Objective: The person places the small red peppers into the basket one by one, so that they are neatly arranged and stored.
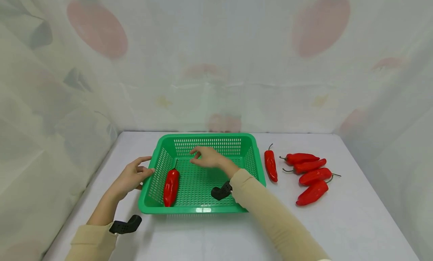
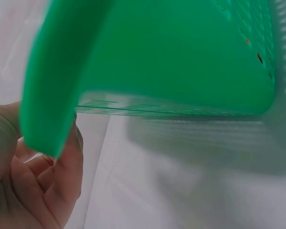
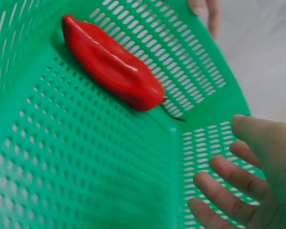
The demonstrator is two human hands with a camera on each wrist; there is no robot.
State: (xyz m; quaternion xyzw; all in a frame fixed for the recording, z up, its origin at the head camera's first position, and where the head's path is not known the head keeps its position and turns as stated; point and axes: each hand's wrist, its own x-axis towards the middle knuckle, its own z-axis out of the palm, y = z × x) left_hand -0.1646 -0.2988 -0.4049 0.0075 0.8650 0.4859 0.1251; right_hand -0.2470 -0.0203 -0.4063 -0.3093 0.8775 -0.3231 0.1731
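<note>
A green plastic basket (image 1: pixel 176 210) with slotted walls stands on the white table. One red pepper (image 1: pixel 171 187) lies inside along its left wall, dark stem toward the back; the right wrist view shows this glossy pepper (image 3: pixel 112 67) up close. At the basket's left rim, my left hand (image 1: pixel 130 178) grips the edge, thumb on top and fingers curled underneath on the outside, as the left wrist view confirms. My right hand (image 1: pixel 207 157) hovers over the inside of the basket, toward the back. Its fingers (image 3: pixel 229 183) are spread and loosely bent, with nothing held.
Right of the basket, a single red pepper (image 1: pixel 270 165) lies close to the wall. Farther right is a cluster of several more red peppers (image 1: pixel 314 176), with stems pointing different ways. Pale printed curtains (image 1: pixel 216 65) hang behind the table and along both sides.
</note>
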